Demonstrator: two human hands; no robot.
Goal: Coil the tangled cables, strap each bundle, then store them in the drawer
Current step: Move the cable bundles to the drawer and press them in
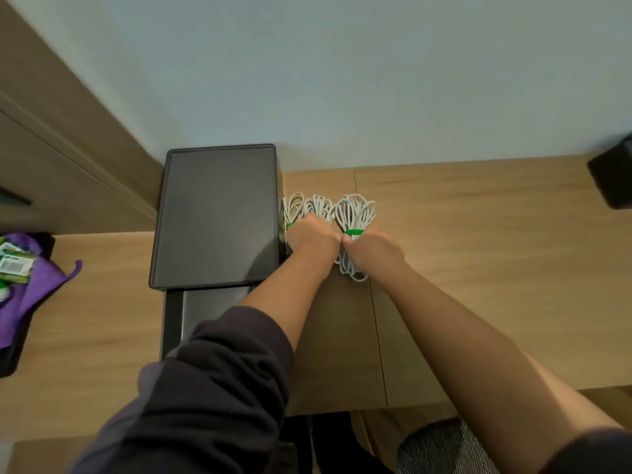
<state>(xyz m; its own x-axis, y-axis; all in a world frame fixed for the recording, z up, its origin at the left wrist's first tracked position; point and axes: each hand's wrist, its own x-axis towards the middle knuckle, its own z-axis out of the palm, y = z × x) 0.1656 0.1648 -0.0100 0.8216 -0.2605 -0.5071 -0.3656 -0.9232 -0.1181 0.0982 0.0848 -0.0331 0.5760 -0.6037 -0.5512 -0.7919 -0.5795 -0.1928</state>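
Note:
Coiled white cable bundles lie on the wooden desk [478, 251] beside a dark drawer unit [215, 217]. My left hand [313, 239] grips the left bundles [309, 208]; a green strap [290, 225] peeks out at its left. My right hand [374, 248] grips the right bundle [355, 213] just below its green strap [354, 232]; cable loops stick out above and below the fist. The bottom drawer [212, 309] of the unit stands pulled out toward me, partly hidden by my left sleeve.
A purple cloth [30, 285] with green-and-white packets [15, 265] lies at the left edge. A black object [614, 179] sits at the far right of the desk. A wall runs behind the desk, and a grey mesh chair seat [441, 449] shows below.

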